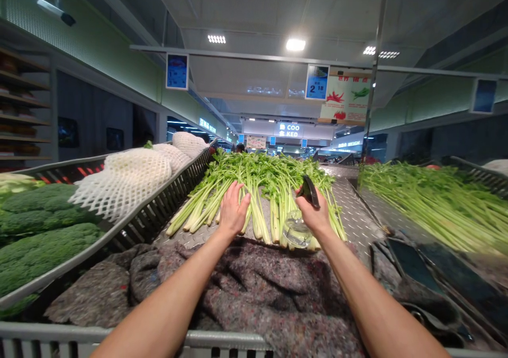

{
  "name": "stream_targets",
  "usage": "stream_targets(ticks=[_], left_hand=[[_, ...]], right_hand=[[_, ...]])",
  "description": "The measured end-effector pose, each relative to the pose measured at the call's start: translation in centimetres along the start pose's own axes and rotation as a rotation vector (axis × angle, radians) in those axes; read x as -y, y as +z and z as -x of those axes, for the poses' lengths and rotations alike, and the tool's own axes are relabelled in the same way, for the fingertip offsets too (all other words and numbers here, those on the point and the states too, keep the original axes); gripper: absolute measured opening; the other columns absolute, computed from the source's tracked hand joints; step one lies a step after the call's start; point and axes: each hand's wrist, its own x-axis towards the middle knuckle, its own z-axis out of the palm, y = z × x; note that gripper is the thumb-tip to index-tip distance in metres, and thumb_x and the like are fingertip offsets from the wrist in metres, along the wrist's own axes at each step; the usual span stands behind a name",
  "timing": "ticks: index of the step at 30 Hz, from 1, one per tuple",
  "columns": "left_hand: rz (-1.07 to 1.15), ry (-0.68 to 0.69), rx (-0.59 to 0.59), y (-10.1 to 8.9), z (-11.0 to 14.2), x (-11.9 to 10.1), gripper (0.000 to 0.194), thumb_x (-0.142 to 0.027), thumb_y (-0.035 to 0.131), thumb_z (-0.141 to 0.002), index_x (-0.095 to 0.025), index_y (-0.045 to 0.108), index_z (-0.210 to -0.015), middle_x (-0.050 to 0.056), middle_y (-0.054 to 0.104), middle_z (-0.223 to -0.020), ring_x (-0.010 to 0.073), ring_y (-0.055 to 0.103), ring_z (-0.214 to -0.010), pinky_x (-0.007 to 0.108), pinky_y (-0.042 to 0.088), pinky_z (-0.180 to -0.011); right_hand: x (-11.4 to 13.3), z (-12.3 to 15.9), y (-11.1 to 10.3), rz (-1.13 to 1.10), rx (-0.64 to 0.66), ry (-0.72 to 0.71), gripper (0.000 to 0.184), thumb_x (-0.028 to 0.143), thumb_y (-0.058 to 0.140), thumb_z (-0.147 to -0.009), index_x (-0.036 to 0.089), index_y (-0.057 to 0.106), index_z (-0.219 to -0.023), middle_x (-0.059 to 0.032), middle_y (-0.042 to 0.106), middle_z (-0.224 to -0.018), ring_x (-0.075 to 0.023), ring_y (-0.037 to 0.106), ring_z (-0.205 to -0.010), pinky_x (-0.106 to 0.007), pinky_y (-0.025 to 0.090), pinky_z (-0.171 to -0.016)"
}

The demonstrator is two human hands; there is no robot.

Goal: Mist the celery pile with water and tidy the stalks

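Observation:
Bunches of celery [257,188] lie across a metal shelf, leaves away from me and pale stalk ends toward me. My left hand [233,209] rests over the stalks at the left, its fingers stretched out and the thumb apart, grasping nothing that I can see. My right hand [315,212] is wrapped round the neck of a clear spray bottle [297,232] with a black spray head [309,191]. The bottle is tilted above the stalk ends on the right. Some of its body and trigger are hidden by my hand.
A mottled grey blanket [254,294] lies bunched before the celery. At the left, a crate's slatted side [159,199] borders broccoli [43,209] and produce in white foam netting [127,172]. A mirror panel [432,209] stands at the right, beside dark cloth [408,289]. Price signs [317,81] hang overhead.

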Motion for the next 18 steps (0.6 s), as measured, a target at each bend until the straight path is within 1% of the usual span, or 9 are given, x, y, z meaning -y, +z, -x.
stream_targets(ticks=[5, 11, 18], left_hand=[[-0.028, -0.010, 0.013, 0.0, 0.0, 0.0, 0.044, -0.040, 0.032, -0.081, -0.013, 0.045, -0.114, 0.014, 0.037, -0.130, 0.0237, 0.032, -0.122, 0.044, 0.025, -0.101], [-0.006, 0.002, -0.023, 0.1, 0.0, 0.3, 0.041, -0.040, 0.033, -0.081, -0.017, 0.045, -0.113, 0.011, 0.039, -0.129, 0.0234, 0.033, -0.122, 0.046, 0.026, -0.100], [-0.025, -0.027, -0.042, -0.1, -0.1, 0.2, 0.042, -0.040, 0.032, -0.081, -0.015, 0.046, -0.113, 0.014, 0.038, -0.130, 0.0243, 0.033, -0.122, 0.047, 0.027, -0.099]], right_hand=[[0.6, 0.5, 0.0, 0.069, 0.019, -0.037, 0.028, 0.029, 0.048, -0.061, 0.017, 0.056, -0.085, 0.0011, 0.055, -0.066, -0.0120, 0.044, -0.054, -0.025, 0.034, -0.053], [1.4, 1.0, 0.3, 0.029, 0.050, -0.044, 0.031, 0.029, 0.048, -0.060, 0.017, 0.056, -0.087, 0.0029, 0.050, -0.060, -0.0108, 0.040, -0.050, -0.024, 0.033, -0.050], [1.2, 1.3, 0.8, 0.025, 0.105, -0.059, 0.029, 0.028, 0.048, -0.061, 0.017, 0.057, -0.087, 0.0031, 0.051, -0.060, -0.0110, 0.042, -0.050, -0.024, 0.033, -0.051]])
